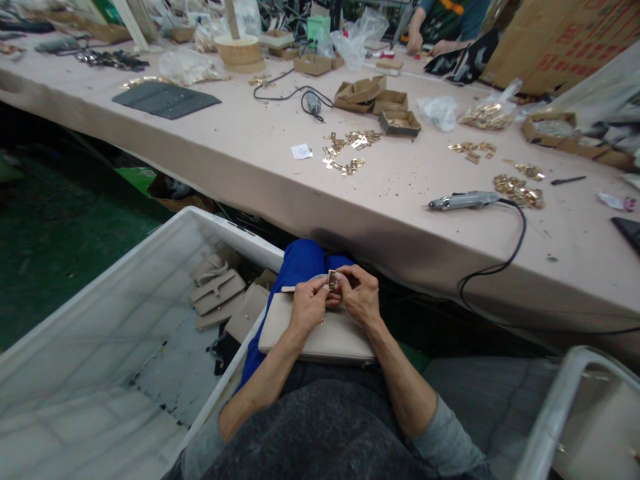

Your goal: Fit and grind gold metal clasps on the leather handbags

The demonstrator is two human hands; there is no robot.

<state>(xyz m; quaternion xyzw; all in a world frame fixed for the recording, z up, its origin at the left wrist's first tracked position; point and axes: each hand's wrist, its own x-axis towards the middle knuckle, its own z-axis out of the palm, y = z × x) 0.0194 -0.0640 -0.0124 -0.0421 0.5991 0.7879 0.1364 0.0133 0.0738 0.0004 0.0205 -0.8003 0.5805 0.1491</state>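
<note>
A beige handbag (330,340) lies across my lap, over blue cloth (303,257). Above its far edge, a small gold-coloured metal fitting (332,280) is pinched between the fingertips of both hands. My left hand (309,303) closes on it from the left, with the fingers curled. From the other side, my right hand (361,293) grips the fitting between thumb and fingers. The fingers cover part of the fitting, and I cannot tell whether it is joined to the bag.
On my left stands a large white bin (185,220) with several beige bags (220,293) inside. The table (240,167) ahead carries an electric screwdriver (465,201), gold metal pieces (345,163) and small cardboard boxes (360,93). Across it, another person's hands (415,41) are visible. A second bin (545,420) is at right.
</note>
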